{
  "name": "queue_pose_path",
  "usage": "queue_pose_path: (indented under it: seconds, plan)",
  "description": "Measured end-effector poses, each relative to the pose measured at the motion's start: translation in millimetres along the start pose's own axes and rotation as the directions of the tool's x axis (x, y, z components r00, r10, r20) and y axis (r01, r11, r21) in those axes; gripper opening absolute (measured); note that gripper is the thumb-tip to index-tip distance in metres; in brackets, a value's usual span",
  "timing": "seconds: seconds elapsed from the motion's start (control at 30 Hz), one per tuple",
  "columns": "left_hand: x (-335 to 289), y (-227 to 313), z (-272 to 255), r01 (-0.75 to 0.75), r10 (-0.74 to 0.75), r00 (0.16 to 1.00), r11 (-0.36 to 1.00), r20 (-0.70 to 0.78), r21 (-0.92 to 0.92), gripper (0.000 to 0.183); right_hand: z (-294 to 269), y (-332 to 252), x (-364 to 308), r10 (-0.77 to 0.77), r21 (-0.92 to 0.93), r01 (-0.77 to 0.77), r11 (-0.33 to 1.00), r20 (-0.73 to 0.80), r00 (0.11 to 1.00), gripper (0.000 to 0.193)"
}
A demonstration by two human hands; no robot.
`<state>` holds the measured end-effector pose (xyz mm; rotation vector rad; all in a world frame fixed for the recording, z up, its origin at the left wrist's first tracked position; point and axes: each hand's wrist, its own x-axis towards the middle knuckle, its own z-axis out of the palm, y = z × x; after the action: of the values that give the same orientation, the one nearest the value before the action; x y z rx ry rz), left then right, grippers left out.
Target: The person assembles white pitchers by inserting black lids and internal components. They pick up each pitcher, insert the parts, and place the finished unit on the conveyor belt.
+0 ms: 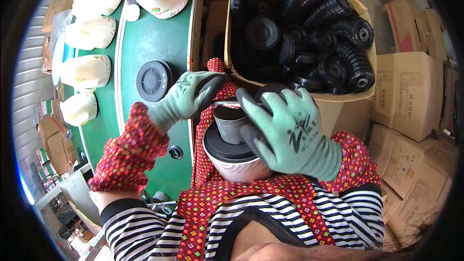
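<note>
A grey cylinder [231, 128] with a dark hollow top stands on a wide black disc [220, 146]. The disc sits on a whitish rounded vessel [244, 170] held close against my apron. My right hand [290, 128], in a green glove with dark fingertips, has its index finger and thumb against the cylinder's right side. At the rim's far left, my left hand [191, 94] is closed with bent fingers; what they pinch is hidden. A thin silvery and reddish strip [227, 103] crosses the cylinder's top between both hands.
Left of me, a green bench [157, 43] carries a black round disc [153, 80], a small black ring [175, 152] and several cream-coloured housings [87, 72]. Ahead, an open carton [302, 97] is full of stacked black round parts [333, 38]. Cardboard boxes [411, 92] are piled at right.
</note>
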<state>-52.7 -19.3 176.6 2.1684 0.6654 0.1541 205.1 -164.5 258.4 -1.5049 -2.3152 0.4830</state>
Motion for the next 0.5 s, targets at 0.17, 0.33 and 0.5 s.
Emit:
queue_pose_path:
  seconds: [0.17, 0.33, 0.5]
  plan:
    - [0, -8, 13, -0.058, 0.047, 0.977, 0.997, -0.210, -0.047, 0.025, -5, -15, 5, -0.006, -0.175, 0.007, 0.985, 0.004, 1.000, 0.061]
    - [-36, 14, -13, 0.126, -0.131, 0.970, 0.991, -0.205, -0.035, 0.025, -5, -21, -7, -0.137, -0.064, 0.128, 0.990, -0.172, 0.975, 0.069]
    - [-137, -9, 15, 0.255, -0.374, 0.700, 0.927, -0.609, -0.276, 0.024, 45, -9, -30, -0.168, 0.350, 0.214, 0.912, -0.157, 0.973, 0.073]
